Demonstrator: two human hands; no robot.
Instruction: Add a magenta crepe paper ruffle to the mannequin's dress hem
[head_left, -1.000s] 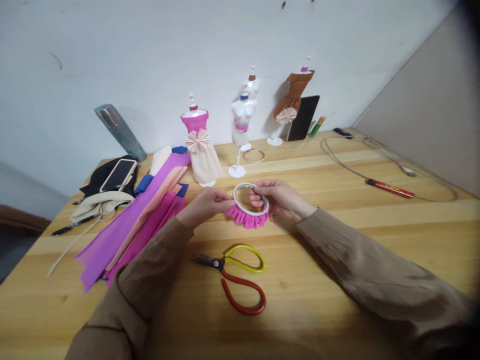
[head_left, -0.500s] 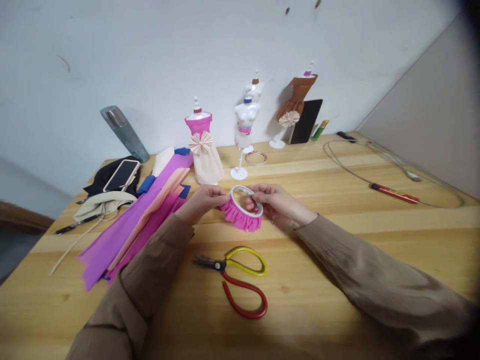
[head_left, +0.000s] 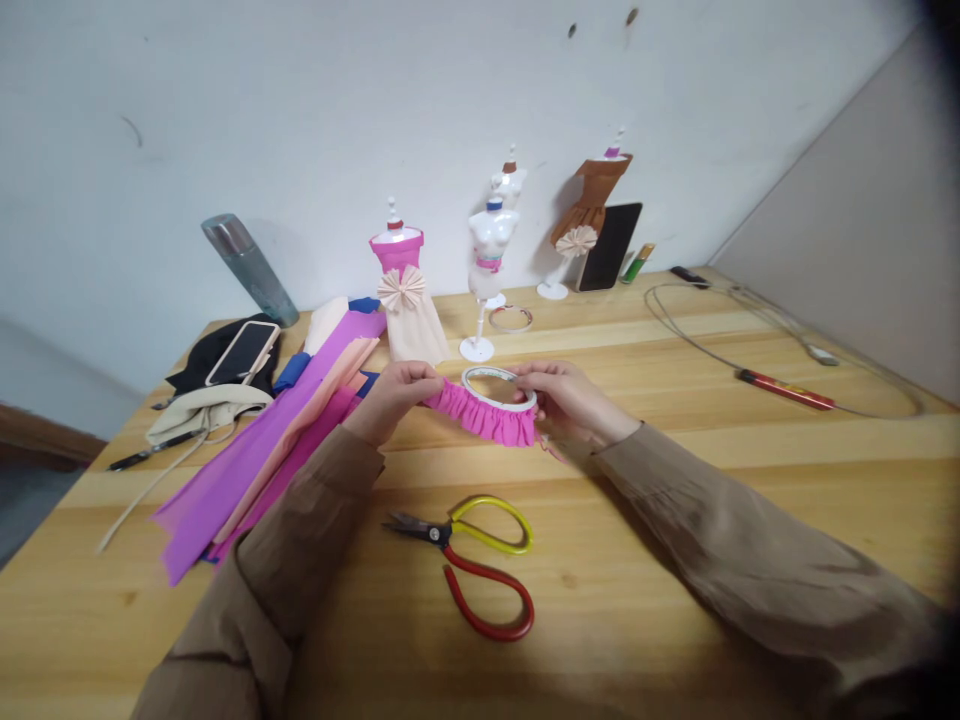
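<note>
Head view: just beyond the scissors [head_left: 469, 560], above the tabletop [head_left: 675, 480], both hands are pinched closed on a pink ruffled strip [head_left: 487, 420]. The left hand [head_left: 397, 395] has its free end and the right hand [head_left: 574, 400] clamps it against a white tape ring [head_left: 499, 388], probably stuck there, pulling the pleats taut.

Soft even daylight, faint shadows, no glare; wide-angle bending at edges, dark blurred right corners.
</note>
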